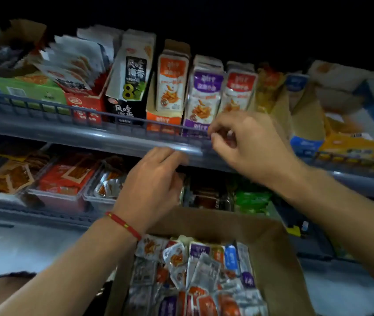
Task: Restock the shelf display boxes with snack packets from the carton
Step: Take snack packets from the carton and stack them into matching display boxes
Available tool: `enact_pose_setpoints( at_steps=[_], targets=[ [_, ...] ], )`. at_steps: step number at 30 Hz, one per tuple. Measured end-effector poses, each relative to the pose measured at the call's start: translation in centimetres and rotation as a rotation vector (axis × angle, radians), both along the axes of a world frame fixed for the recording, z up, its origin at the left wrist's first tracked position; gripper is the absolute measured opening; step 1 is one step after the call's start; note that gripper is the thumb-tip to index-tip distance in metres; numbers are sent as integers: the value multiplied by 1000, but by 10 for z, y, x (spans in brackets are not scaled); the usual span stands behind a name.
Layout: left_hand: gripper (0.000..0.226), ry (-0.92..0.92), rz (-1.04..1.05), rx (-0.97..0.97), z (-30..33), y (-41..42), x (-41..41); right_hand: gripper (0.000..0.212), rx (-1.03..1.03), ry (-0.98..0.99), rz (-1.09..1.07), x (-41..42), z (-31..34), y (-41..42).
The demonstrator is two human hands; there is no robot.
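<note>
Carton (272, 252) sits low centre, open top, full of mixed snack packets (195, 270) lying loose and overlapping at all angles, no common long axis. Display boxes up on the top shelf rail (90, 135): orange box (172, 87), purple box (200, 99), red box (238, 92), each with packets standing upright, long axis vertical, printed faces toward the camera, tops leaning slightly back. Right hand (249, 144) raised at the rail in front of the purple and red boxes, fingers curled, tips pinched close together; looks like nothing or something very small between them, too blurred to tell. Left hand (151, 183) just under the shelf edge above the carton, fingers loosely bent forward, no packet visibly held. Risks, as judgement: flavour mix-up, since purple, orange, red and blue packets are jumbled in the carton and light is poor; upright rows already look packed, so forcing more in could buckle packets or tip a box over the low rail; carton seems propped against the body with no hand on it, could slip; packets loaded sideways or face-back would break the upright facing.
</note>
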State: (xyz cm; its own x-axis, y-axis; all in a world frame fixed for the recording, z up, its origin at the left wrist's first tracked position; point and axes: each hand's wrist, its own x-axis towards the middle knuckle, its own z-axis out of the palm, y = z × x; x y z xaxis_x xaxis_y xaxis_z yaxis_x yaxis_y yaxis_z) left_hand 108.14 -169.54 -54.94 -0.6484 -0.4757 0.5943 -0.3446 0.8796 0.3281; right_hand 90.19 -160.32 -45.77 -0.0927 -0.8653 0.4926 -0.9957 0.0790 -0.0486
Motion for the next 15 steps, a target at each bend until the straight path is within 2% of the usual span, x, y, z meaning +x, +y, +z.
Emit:
enact_pose_setpoints(
  at_steps=[2, 5, 8, 10, 12, 15],
  targets=[
    [33, -146, -67, 64, -19, 13, 0, 10, 133, -58, -34, -4, -28, 30],
    [33, -482, -160, 168, -50, 26, -4, 11, 309, -155, -89, -12, -68, 66],
    [29, -850, -183, 307, -90, 26, -9, 10, 418, -264, -139, -23, -103, 89],
    [32, -1025, -161, 409, -117, 24, -11, 11, 509, -359, -149, -31, -116, 96],
    [34, -1090, -116, 472, -141, 21, -14, 11, 574, -433, -136, -37, -120, 99],
    [35, -1075, -22, 525, -174, 16, -18, 11, 554, -479, -124, -43, -120, 99]
  ],
)
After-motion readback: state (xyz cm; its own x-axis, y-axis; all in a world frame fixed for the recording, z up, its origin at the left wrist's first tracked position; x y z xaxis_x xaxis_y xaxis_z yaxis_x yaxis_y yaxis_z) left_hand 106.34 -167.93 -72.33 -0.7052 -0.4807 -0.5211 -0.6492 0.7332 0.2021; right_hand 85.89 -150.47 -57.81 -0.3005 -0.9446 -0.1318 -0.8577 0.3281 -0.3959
